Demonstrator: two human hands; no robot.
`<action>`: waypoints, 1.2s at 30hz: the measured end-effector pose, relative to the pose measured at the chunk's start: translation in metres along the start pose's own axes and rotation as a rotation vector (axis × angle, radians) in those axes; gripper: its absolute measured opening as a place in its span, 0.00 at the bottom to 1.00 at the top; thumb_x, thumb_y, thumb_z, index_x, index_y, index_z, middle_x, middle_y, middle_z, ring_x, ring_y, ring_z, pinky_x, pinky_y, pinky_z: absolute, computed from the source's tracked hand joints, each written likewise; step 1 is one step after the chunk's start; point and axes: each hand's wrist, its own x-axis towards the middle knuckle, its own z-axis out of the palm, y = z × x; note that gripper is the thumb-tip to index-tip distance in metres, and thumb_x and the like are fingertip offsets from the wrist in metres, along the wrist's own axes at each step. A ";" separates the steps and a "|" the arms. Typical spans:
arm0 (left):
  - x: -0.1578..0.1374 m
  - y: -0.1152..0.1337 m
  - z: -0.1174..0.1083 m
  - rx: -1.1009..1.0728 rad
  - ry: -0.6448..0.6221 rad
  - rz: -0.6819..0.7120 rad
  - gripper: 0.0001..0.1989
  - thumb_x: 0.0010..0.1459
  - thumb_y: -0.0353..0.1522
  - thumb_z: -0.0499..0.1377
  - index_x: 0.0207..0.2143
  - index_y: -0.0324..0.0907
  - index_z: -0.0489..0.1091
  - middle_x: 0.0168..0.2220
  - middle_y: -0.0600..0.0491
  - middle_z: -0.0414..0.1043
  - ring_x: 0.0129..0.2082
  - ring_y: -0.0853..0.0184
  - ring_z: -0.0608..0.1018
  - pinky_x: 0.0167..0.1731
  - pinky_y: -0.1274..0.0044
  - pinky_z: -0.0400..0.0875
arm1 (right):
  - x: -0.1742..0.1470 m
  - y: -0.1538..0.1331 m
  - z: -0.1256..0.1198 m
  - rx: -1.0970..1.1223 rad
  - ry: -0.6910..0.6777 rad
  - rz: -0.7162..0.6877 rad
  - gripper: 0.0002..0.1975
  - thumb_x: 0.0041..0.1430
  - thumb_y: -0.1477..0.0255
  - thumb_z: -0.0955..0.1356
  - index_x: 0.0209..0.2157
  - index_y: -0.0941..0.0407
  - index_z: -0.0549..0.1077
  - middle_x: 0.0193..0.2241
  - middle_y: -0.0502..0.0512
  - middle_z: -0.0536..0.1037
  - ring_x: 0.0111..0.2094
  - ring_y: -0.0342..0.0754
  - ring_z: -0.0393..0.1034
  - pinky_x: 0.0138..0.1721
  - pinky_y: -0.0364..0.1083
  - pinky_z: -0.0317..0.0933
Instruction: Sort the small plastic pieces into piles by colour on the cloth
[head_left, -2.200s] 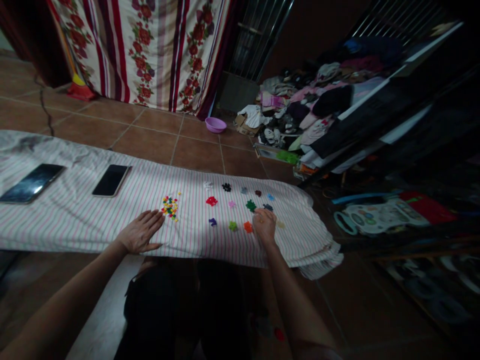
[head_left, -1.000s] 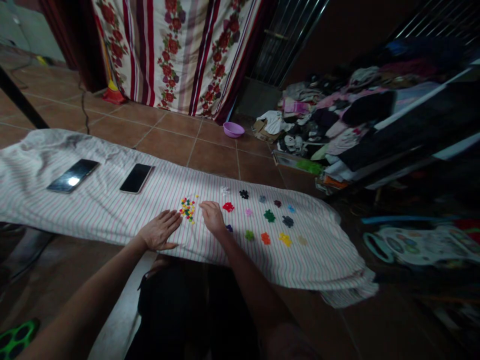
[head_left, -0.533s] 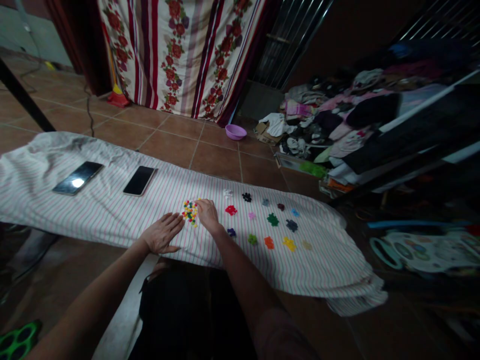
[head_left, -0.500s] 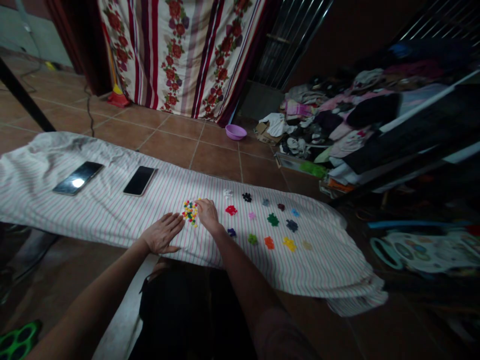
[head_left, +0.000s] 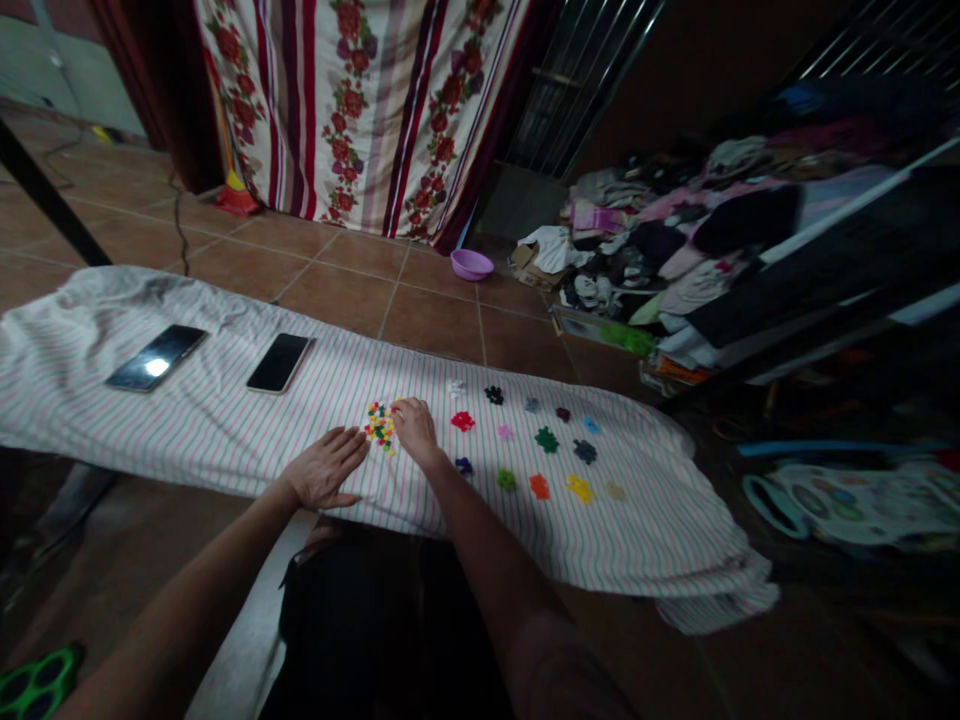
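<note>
Sorting of small coloured pieces on a striped cloth point(head_left: 225, 420) spread over the bench. The step in hand appears to be the picking of one piece from the mixed heap point(head_left: 380, 423). The right hand point(head_left: 415, 432) rests palm-down, forearm stretched forward, its fingertips point(head_left: 398, 407) curled onto the heap's right edge; whether the grip has closed on a piece cannot be told, the fingers hiding it. The left hand point(head_left: 324, 470) lies flat and spread on the cloth, holding nothing, just left of the heap. To the right of the right hand lie single-colour clusters: red point(head_left: 462, 421), green point(head_left: 546, 439), orange point(head_left: 538, 486), yellow point(head_left: 578, 488). The next move seemingly calls for a fine pinch, then a carry rightward to the matching cluster.
</note>
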 end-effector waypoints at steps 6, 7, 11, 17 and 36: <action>-0.002 -0.001 0.004 0.002 0.021 0.008 0.41 0.61 0.54 0.50 0.61 0.26 0.59 0.59 0.30 0.62 0.60 0.42 0.64 0.58 0.56 0.57 | -0.005 0.003 0.001 -0.009 0.050 -0.024 0.08 0.64 0.74 0.64 0.39 0.55 0.75 0.39 0.56 0.77 0.44 0.49 0.67 0.49 0.46 0.58; -0.002 -0.001 0.005 0.001 0.025 0.008 0.41 0.61 0.54 0.50 0.61 0.26 0.59 0.59 0.30 0.62 0.60 0.42 0.64 0.58 0.56 0.57 | -0.005 0.004 0.001 -0.008 0.060 -0.028 0.08 0.64 0.74 0.64 0.39 0.55 0.75 0.39 0.55 0.77 0.44 0.48 0.67 0.49 0.46 0.58; -0.002 -0.001 0.005 -0.009 0.028 0.009 0.41 0.61 0.54 0.51 0.61 0.26 0.59 0.59 0.30 0.62 0.60 0.42 0.64 0.58 0.56 0.57 | -0.008 0.011 -0.002 0.003 0.087 -0.029 0.08 0.64 0.74 0.63 0.39 0.55 0.75 0.39 0.55 0.78 0.44 0.48 0.68 0.49 0.46 0.58; -0.001 -0.001 0.002 -0.032 0.022 0.002 0.41 0.61 0.53 0.50 0.62 0.28 0.58 0.60 0.31 0.62 0.60 0.43 0.64 0.58 0.56 0.57 | -0.010 0.028 -0.018 -0.005 0.118 0.006 0.11 0.66 0.72 0.61 0.41 0.55 0.76 0.40 0.56 0.78 0.45 0.50 0.67 0.50 0.47 0.58; -0.002 -0.001 0.003 -0.020 0.030 0.004 0.41 0.61 0.54 0.50 0.61 0.27 0.59 0.59 0.30 0.63 0.59 0.42 0.66 0.57 0.56 0.59 | -0.024 0.100 -0.051 0.004 0.350 0.204 0.12 0.58 0.74 0.63 0.35 0.56 0.79 0.40 0.57 0.77 0.45 0.50 0.68 0.50 0.49 0.58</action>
